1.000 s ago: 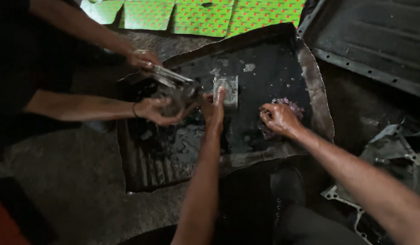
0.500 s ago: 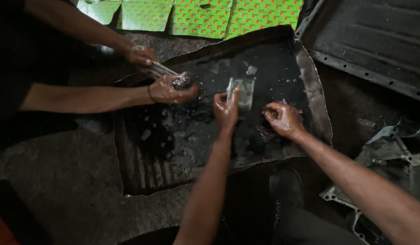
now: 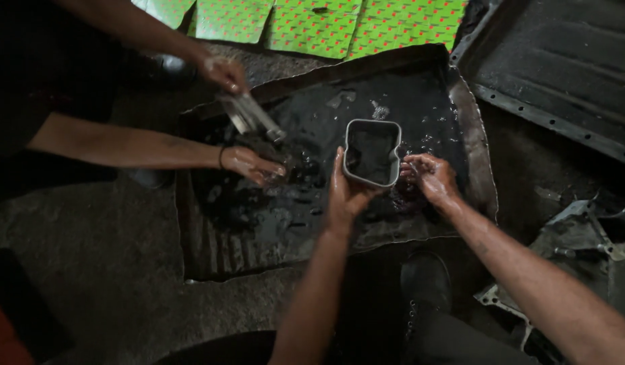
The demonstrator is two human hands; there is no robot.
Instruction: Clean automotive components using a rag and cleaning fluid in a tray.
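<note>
A grey rectangular metal part (image 3: 372, 122) with rounded corners and a dark hollow middle is tilted up out of the black liquid. My left hand (image 3: 343, 192) grips its lower left side, palm under it. My right hand (image 3: 431, 177) is wet and pinches a tab on its right edge. Both hands are over a shallow dented metal tray (image 3: 472, 128) of dark oily liquid. A bit of purple cloth (image 3: 399, 197) shows in the liquid below my right hand.
A co-worker's hands (image 3: 222, 70) (image 3: 255, 164) work a shiny metal piece (image 3: 250, 116) at the tray's left. Green patterned sheets (image 3: 312, 23) lie behind. A dark flanged pan (image 3: 562, 61) sits top right, metal covers (image 3: 583, 226) lower right, my boot (image 3: 426, 280) below.
My left hand lifted the grey part from lying flat in the liquid and tipped it up. My right hand left the purple cloth and came to the part's right edge.
</note>
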